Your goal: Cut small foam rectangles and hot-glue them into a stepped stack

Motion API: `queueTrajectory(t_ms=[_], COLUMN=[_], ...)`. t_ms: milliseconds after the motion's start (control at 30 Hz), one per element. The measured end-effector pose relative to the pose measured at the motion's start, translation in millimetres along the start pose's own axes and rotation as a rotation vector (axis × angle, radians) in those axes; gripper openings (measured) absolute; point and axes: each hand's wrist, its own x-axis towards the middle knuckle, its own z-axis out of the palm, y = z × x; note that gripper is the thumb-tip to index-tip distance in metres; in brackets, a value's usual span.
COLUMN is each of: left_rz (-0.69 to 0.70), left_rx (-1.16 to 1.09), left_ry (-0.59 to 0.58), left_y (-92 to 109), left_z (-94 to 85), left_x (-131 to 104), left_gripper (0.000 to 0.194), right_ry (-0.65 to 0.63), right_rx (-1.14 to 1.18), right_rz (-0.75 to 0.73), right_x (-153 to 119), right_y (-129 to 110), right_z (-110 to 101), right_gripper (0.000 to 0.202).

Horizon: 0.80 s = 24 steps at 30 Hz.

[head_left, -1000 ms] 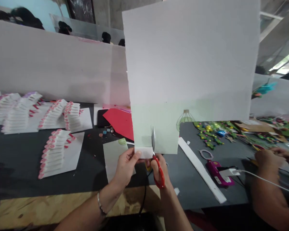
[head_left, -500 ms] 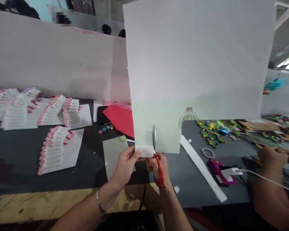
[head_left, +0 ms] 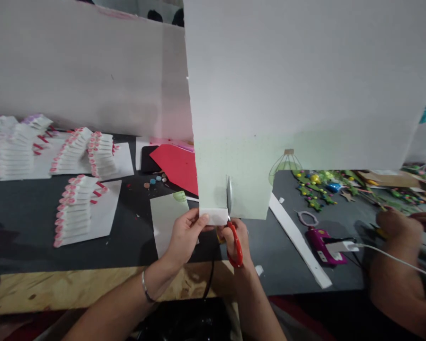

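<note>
Gripping red-handled scissors [head_left: 239, 249] in the right hand [head_left: 244, 239], with a blade [head_left: 229, 196] in front of a large sheet [head_left: 298, 76]. Pinching, just left of the scissors, a small white piece [head_left: 216, 216] with the left hand [head_left: 184, 237]. Visible well right of the scissors: a magenta power strip [head_left: 320, 241].

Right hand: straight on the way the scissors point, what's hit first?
Likely the sheet: its lower edge looks just ahead of the right hand, and the scissors overlap it in view. Exact depth unclear.
</note>
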Motion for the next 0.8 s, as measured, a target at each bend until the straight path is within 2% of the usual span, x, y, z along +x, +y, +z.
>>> queueTrajectory(t_ms=[267, 800], left_rz=[-0.012, -0.009], left_rx=[-0.007, -0.038], left_ry=[0.015, 0.002], left_y=[1.6, 0.7], left_z=[1.3, 3.0], left_x=[-1.2, -3.5], left_gripper=[0.035, 0.033], right_ry=[0.022, 0.045], right_rx=[0.027, 0.108], right_rz=[0.008, 0.119], right_x=[-2.4, -6.9], right_y=[-0.4, 9.4], right_z=[3.3, 4.0], right_gripper=[0.028, 0.044])
